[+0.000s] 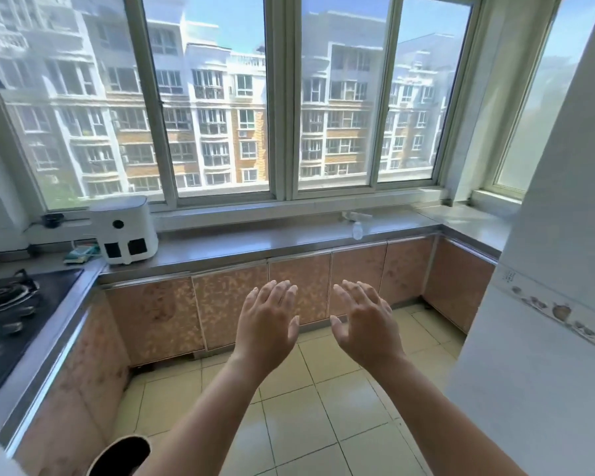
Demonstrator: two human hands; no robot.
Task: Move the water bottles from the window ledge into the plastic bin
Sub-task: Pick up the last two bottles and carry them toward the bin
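Note:
My left hand (267, 321) and my right hand (366, 321) are stretched out side by side at mid-frame, palms down, fingers spread, holding nothing. They hover in front of the cabinets, well short of the window ledge (289, 214). On the grey counter (289, 240) under the window lies a small clear bottle (357, 230), below a pale object on the ledge that is too blurred to name. No plastic bin is in view.
A white appliance (126, 230) stands on the counter at the left, with a sponge (79, 254) beside it. A black gas hob (11, 304) fills the left counter. A white tiled wall (547, 304) closes the right side. Tiled floor (306, 407) lies below.

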